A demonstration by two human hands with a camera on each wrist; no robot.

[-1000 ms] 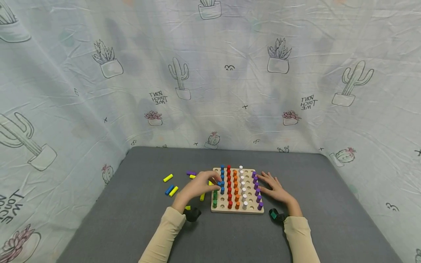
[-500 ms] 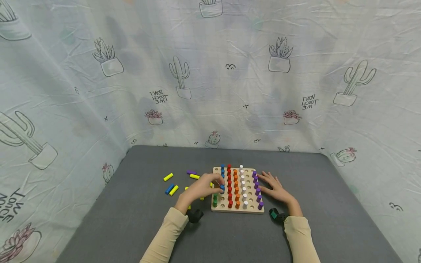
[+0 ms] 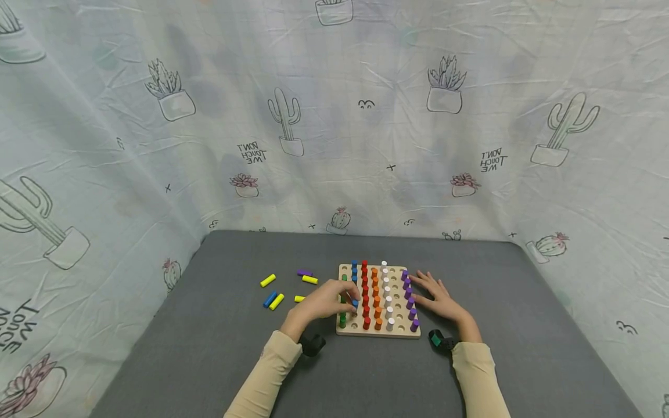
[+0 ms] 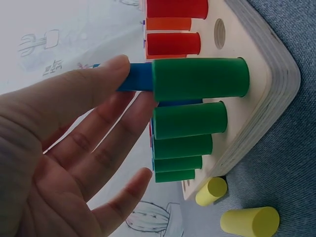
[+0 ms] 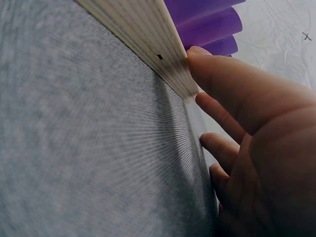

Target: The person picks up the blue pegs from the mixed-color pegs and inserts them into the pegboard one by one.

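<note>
Between thumb and fingers, my left hand (image 3: 321,301) pinches a blue peg (image 4: 137,77). It is over the left part of a wooden pegboard (image 3: 360,333), just past the column of green pegs (image 4: 202,79). A green peg hides the lower end of the blue one, so I cannot tell whether it is in a hole. My right hand (image 3: 439,299) lies with spread fingers at the board's right side, its thumb touching the edge near the purple pegs (image 5: 210,22). Columns of red pegs (image 3: 365,299), orange pegs (image 3: 377,302) and white pegs (image 3: 388,301) stand upright between.
Left of the board, loose yellow pegs (image 3: 268,280), a blue peg (image 3: 269,299) and a purple peg (image 3: 305,273) lie on the grey table (image 3: 219,348). A patterned cloth (image 3: 366,133) hangs behind. Each wrist wears a black device (image 3: 312,345).
With the blue peg pinched, my left hand has moved a little to the right and nearer to me along the blue column. My right hand has stayed at the board's edge.
</note>
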